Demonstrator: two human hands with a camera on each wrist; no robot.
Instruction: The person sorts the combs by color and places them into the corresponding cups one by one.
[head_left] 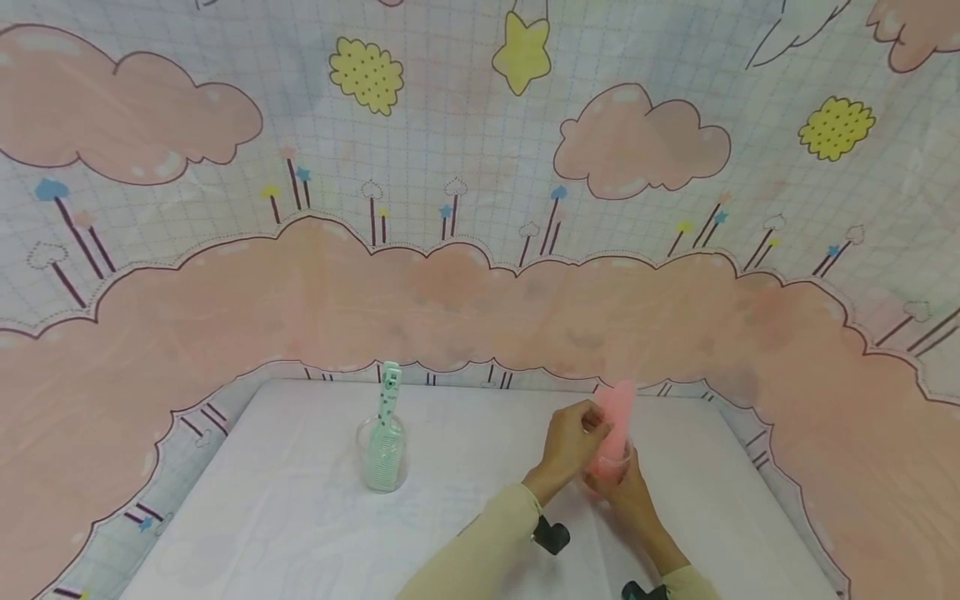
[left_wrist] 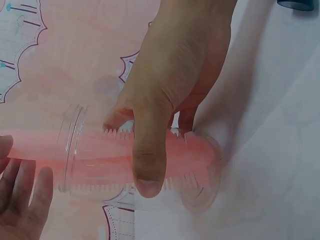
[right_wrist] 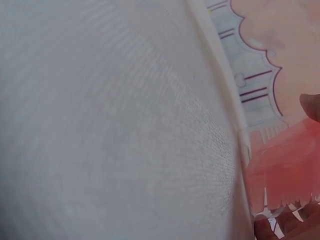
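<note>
A pink comb (head_left: 619, 403) stands with its toothed end down in a clear cup (head_left: 626, 455), its handle rising past the rim. My left hand (head_left: 572, 440) pinches the handle above the cup. Lower down, my right hand (head_left: 628, 493) grips the cup round its wall. In the left wrist view the right thumb lies across the cup, and pink teeth (left_wrist: 117, 134) show along both sides through it. Fingertips of the left hand (left_wrist: 25, 192) are at the handle. The right wrist view catches the pink comb (right_wrist: 287, 167) and a few right-hand fingers (right_wrist: 290, 222) at its edge.
On the left of the white table (head_left: 300, 533) stands another clear cup (head_left: 362, 433) with a mint-green comb (head_left: 389, 396) in it, handle up. A patterned cloth (head_left: 450, 317) with pink clouds hangs behind the table. Each wrist carries a black device (head_left: 551, 535).
</note>
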